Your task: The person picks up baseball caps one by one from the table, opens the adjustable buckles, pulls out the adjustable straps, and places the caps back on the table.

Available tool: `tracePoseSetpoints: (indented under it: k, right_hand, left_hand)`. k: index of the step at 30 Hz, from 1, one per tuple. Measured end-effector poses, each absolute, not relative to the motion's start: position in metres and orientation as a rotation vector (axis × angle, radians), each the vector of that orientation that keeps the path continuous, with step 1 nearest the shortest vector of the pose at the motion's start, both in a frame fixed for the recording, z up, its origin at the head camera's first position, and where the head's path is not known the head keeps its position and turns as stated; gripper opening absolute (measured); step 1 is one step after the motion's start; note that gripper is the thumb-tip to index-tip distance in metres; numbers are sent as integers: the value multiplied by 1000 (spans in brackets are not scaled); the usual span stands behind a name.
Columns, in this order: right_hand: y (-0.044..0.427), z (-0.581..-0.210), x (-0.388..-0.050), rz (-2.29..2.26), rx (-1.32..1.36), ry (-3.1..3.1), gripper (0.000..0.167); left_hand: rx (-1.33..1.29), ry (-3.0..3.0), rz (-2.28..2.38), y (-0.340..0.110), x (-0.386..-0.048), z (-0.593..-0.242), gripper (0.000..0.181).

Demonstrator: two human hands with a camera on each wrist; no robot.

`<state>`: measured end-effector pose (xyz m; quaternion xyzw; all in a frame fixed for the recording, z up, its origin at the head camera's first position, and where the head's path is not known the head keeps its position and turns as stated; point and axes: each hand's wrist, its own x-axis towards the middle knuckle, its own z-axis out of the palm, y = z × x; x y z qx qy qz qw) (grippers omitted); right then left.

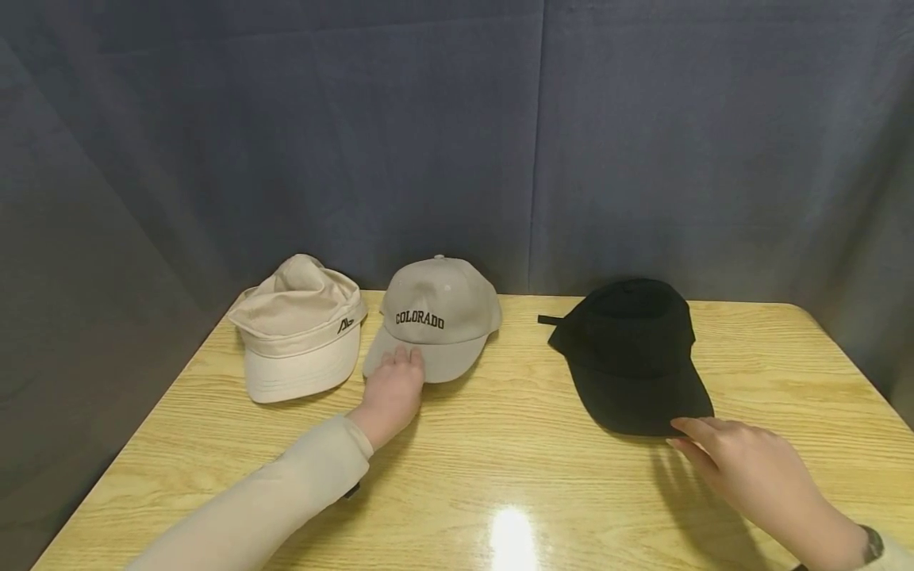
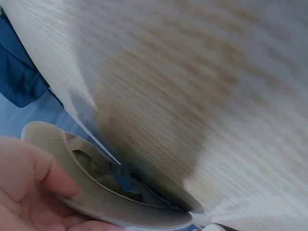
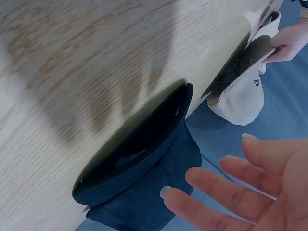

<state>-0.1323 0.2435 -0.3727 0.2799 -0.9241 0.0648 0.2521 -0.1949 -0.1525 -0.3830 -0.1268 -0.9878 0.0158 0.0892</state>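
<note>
A light grey baseball cap [image 1: 446,305] lettered COLORADO sits near the back of the table, brim toward me. My left hand [image 1: 393,386] grips its brim at the front, thumb on the underside [image 2: 113,204] in the left wrist view. Further right lies a black cap [image 1: 631,341], its brim toward me and its strap sticking out at the left. Beside that brim's front right corner is my right hand [image 1: 757,468]. The right wrist view shows the right hand's fingers [image 3: 231,190] spread and relaxed, apart from the black cap, with nothing held.
To the left of the grey cap, a beige cap [image 1: 300,329] with a small dark logo rests crumpled on the wooden table [image 1: 514,444]. A dark grey-blue curtain [image 1: 428,135] hangs behind the table's back edge.
</note>
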Motion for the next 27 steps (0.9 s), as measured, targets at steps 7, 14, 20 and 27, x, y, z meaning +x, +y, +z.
tracePoseSetpoints:
  k: [7, 14, 20, 27]
  right_hand:
    - [243, -372, -131, 175, 772, -2510, 51]
    - [242, -370, -130, 163, 770, -2534, 49]
    - [241, -369, -130, 167, 768, -2536, 51]
    - [240, -367, -129, 170, 767, -2530, 50]
  left_hand:
    - [-392, -2855, 30, -157, -188, -378, 53]
    - [-391, -2750, -73, -160, -181, -375, 49]
    - [-376, -2673, -236, -164, -175, -374, 43]
    - [-261, -2663, -642, -166, -171, -368, 40]
